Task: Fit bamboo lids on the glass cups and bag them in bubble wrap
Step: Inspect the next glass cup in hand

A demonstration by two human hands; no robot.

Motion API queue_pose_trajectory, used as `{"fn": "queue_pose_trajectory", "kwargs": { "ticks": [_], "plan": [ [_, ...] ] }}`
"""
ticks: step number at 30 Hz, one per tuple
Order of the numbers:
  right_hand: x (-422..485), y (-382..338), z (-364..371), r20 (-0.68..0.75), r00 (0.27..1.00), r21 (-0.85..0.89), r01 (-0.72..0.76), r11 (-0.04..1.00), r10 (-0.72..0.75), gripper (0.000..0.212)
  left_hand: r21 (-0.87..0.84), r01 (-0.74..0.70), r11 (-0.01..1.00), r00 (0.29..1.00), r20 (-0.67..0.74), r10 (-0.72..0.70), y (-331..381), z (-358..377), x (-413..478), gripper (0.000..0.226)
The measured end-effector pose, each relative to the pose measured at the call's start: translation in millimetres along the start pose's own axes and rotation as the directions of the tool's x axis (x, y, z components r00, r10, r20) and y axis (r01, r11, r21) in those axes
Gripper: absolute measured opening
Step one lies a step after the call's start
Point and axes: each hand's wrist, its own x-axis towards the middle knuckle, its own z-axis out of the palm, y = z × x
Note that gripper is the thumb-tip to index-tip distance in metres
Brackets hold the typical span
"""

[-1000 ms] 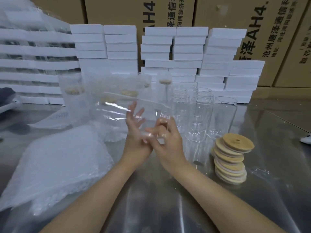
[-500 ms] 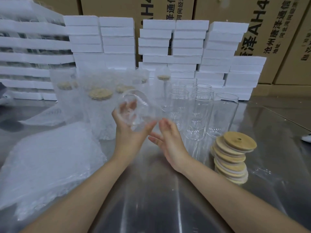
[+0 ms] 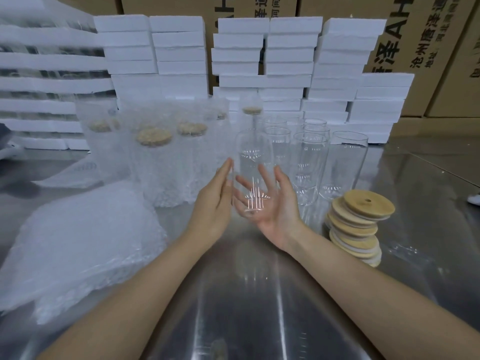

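Item: one glass cup (image 3: 253,152), unlidded, upright, held just left of the stack of bamboo lids (image 3: 361,216), which serves as reference. Support: right hand (image 3: 278,206), palm up with fingers spread and only loosely bent, carries the cup's base; left hand (image 3: 213,203), on the far side of the cup from the stack, lays flat, straight fingers against the wall. Neither hand wraps or pinches the glass; both grips stand wide, cradling rather than clamping, likely to steady the cup with its mouth up for a lid. Stock: bare glass cups (image 3: 345,162), open-mouthed, directly behind the stack, placed within easy reach of the right hand. Finished goods: bagged cups (image 3: 155,162), lids on, well left of the stack and beyond the hands. Supplies: pile of bubble-wrap bags (image 3: 78,242), far left of the stack, on the left hand's side. Surface: steel table (image 3: 246,294). Backdrop: foam blocks (image 3: 285,61) and cartons (image 3: 415,35) behind the stack. Judged step: lid fitting not yet done.
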Motion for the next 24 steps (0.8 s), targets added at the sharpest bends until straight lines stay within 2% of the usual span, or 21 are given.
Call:
{"fn": "queue_pose_trajectory", "kwargs": {
  "ticks": [2,4,6,8,10,13,18,20,22,24],
  "plan": [
    [-0.3,-1.2,1.0,0.035,0.998,-0.13,0.058,0.99,-0.054,0.035,-0.232,0.191,0.954,0.982,0.038,-0.187,-1.8,5.7,0.3,0.033],
    [-1.4,-0.4,1.7,0.055,0.994,-0.258,0.103,0.961,-0.092,0.038,-0.31,0.253,0.916,0.967,0.117,-0.228,-4.0,8.8,0.8,0.029],
    [-1.1,1.7,3.3,0.042,0.989,-0.312,0.145,0.939,-0.139,0.042,-0.313,0.275,0.909,0.955,0.197,-0.222,-4.0,10.5,0.5,0.061],
    [-0.3,4.1,2.6,0.043,0.975,-0.35,0.221,0.91,-0.22,0.066,-0.311,0.294,0.904,0.946,0.228,-0.229,-5.7,13.6,-0.1,0.086],
    [1.4,5.0,-0.4,0.082,0.941,-0.429,0.33,0.841,-0.328,0.073,-0.307,0.274,0.912,0.956,0.194,-0.222,-3.3,16.2,-2.1,0.099],
    [1.1,5.4,-1.0,0.142,0.891,-0.548,0.433,0.716,-0.43,0.056,-0.281,0.259,0.924,0.966,0.096,-0.241,0.9,16.6,-2.0,0.103],
    [2.8,2.8,-1.4,0.125,0.889,-0.497,0.44,0.748,-0.44,0.03,-0.313,0.286,0.906,0.954,0.005,-0.299,4.7,13.6,-0.2,0.104],
    [5.9,-2.6,-2.7,0.056,0.908,-0.477,0.39,0.788,-0.416,0.028,-0.445,0.31,0.84,0.946,0.058,-0.319,3.6,11.9,0.3,0.088],
    [8.5,-7.1,-4.4,-0.002,0.931,-0.471,0.32,0.822,-0.364,0.028,-0.558,0.318,0.767,0.944,0.113,-0.31,1.5,11.0,0.8,0.052],
    [10.3,-8.0,-6.0,-0.023,0.963,-0.478,0.227,0.849,-0.27,0.03,-0.628,0.319,0.71,0.945,0.148,-0.293,-0.4,11.8,1.8,0.028]
  ]
}}
